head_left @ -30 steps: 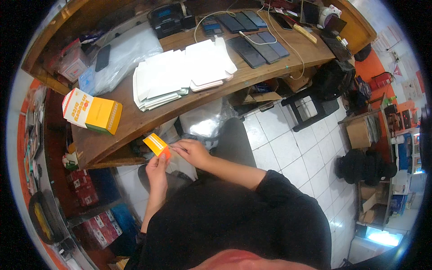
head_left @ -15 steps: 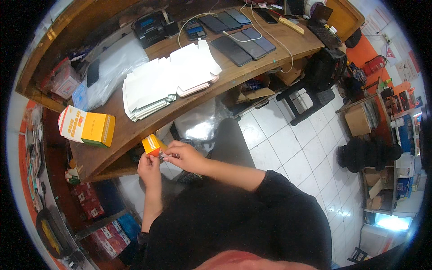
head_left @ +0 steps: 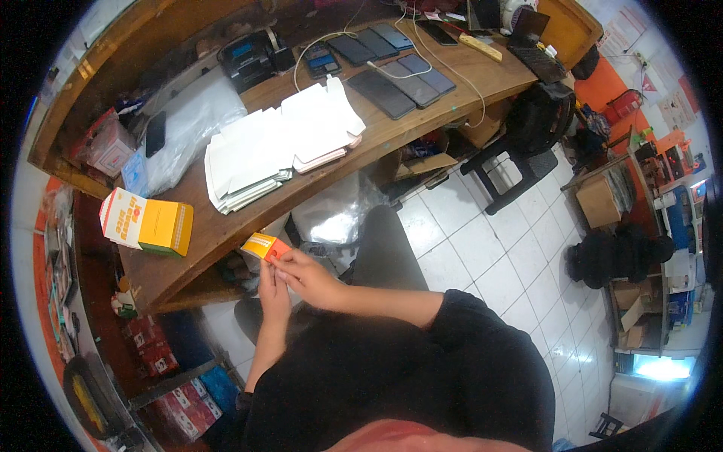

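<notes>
A small yellow and orange cardboard box (head_left: 263,246) is held between my two hands, over my lap and just off the desk's front edge. My left hand (head_left: 273,285) grips it from below, the fingers pressed to its near side. Against the orange end lie the bent fingers of my right hand (head_left: 305,277), closed on the box. On the desk's left corner rests a bigger carton (head_left: 162,224) in yellow, white and green. A stack of flat white cardboard blanks (head_left: 282,147) lies on the desk behind my hands.
Several phones (head_left: 395,87) and cables lie on the curved wooden desk (head_left: 169,280). A black printer-like device (head_left: 252,64) stands at the back, near a plastic-wrapped bundle (head_left: 192,109). A black chair (head_left: 520,143) stands to the right on the white tiled floor (head_left: 459,241).
The small box has turned, showing more of its orange end, and shifted slightly right. My right fingers have moved from a raised pinch to lie along the box. The view has tilted slightly.
</notes>
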